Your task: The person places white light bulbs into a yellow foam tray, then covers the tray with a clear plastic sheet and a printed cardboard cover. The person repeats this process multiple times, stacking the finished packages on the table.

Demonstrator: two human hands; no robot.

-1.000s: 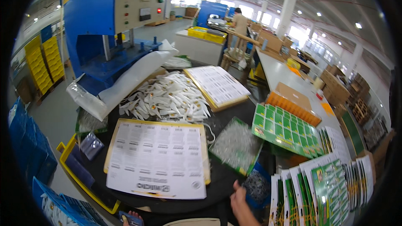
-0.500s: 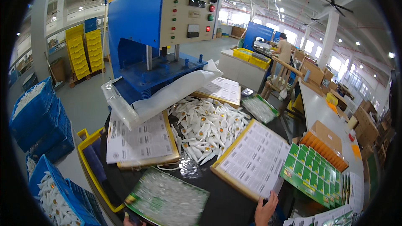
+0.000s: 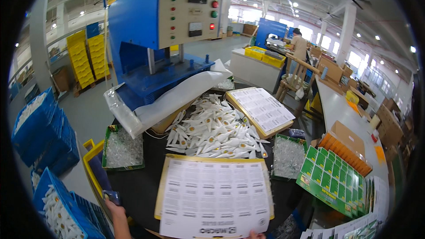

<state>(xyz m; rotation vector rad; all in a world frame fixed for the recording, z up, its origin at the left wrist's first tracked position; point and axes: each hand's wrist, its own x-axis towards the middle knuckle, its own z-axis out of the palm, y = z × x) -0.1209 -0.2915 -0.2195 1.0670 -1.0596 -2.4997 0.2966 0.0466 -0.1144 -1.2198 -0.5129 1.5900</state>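
L hand (image 3: 116,206) grips small dark flat object (image 3: 111,197) by yellow plastic bin (image 3: 90,168); R hand (image 3: 256,235) touches white printed sheet (image 3: 214,197), grip unclear.

Dark round counter (image 3: 137,186), being covered by a printed sheet on a yellow board (image 3: 214,197), a heap of white pieces (image 3: 212,132), two green trays (image 3: 123,148), a second board (image 3: 261,110)

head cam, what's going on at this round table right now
A person stands at a round black table in a factory hall. Their left hand is at the table's near-left edge by a small dark object; whether it grips it is unclear. Only the fingertips of the right hand show, at the near edge of a printed sheet on a yellow board. Beyond lies a pile of white pieces, with a blue press machine behind.
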